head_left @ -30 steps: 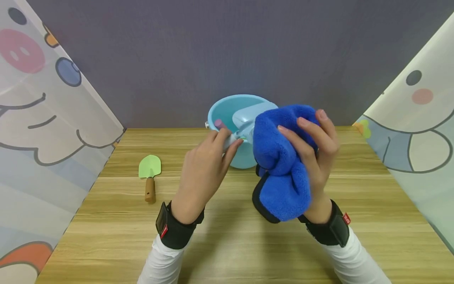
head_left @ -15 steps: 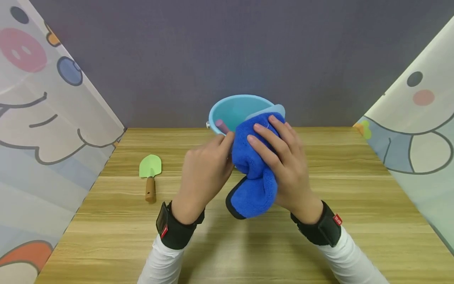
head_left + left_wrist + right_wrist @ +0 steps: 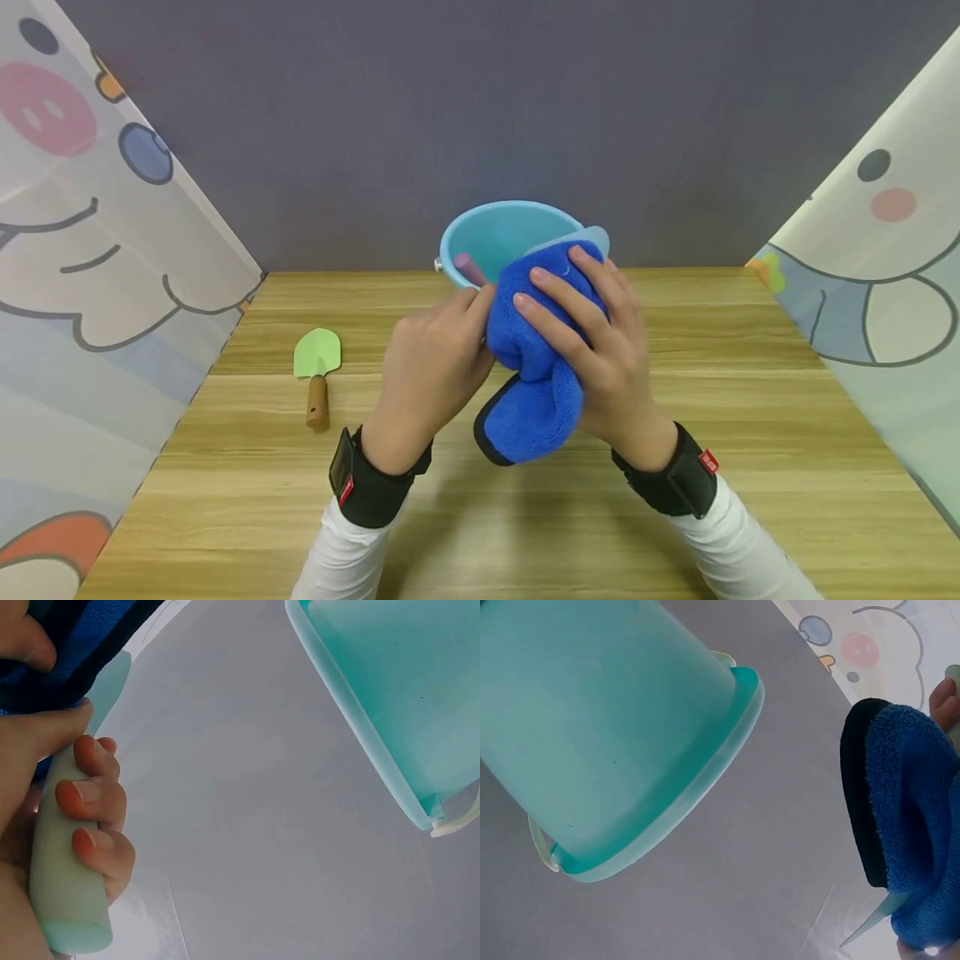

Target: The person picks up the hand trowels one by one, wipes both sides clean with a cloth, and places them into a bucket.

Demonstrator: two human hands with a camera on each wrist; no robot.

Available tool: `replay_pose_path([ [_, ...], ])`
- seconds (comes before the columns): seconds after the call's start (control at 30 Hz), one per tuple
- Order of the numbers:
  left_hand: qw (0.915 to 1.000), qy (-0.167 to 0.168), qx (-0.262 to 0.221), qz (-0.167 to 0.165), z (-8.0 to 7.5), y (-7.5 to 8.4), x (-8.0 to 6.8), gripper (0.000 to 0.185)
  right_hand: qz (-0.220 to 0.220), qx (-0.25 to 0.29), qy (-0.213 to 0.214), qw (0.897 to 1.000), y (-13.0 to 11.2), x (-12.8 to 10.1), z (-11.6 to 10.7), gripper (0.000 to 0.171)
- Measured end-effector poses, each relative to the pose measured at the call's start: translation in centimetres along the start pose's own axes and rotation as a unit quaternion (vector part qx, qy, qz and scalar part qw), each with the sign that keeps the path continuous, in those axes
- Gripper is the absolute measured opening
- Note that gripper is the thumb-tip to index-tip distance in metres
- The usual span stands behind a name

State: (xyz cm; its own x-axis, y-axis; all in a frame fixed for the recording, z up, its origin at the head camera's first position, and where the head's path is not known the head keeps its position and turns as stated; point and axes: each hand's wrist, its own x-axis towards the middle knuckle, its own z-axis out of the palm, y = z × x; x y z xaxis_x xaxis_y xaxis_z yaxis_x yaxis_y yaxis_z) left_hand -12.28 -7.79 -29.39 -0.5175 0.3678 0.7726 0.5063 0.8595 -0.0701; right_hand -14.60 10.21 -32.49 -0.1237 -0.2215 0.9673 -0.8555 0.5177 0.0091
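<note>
Both hands were up over the bench [image 3: 480,517], wrists strapped in black bands. The left hand [image 3: 431,362] had its fingers [image 3: 94,802] curled round the pale handle of a toy scoop [image 3: 64,877], long axis running away toward the bucket [image 3: 502,233]. The right hand [image 3: 600,350] clamped a blue cloth [image 3: 536,375] over the scoop's blade. Far left lay a green shovel [image 3: 317,371], blade pointing away.

Wood-grain table [image 3: 225,500] against a plain grey-violet wall [image 3: 375,108]. Cartoon-printed panels flank it: left panel [image 3: 82,275], right panel [image 3: 892,283], possibly translucent sheeting. Lighting is even.
</note>
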Motion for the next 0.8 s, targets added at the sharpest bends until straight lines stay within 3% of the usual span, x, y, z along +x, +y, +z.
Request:
replay_pose_path([
  [0.8, 0.9998, 0.004, -0.005, 0.019, -0.01, 0.19, -0.06, 0.014, -0.009, -0.029, 0.06, 0.998, 0.32, -0.26, 0.57, 0.042],
])
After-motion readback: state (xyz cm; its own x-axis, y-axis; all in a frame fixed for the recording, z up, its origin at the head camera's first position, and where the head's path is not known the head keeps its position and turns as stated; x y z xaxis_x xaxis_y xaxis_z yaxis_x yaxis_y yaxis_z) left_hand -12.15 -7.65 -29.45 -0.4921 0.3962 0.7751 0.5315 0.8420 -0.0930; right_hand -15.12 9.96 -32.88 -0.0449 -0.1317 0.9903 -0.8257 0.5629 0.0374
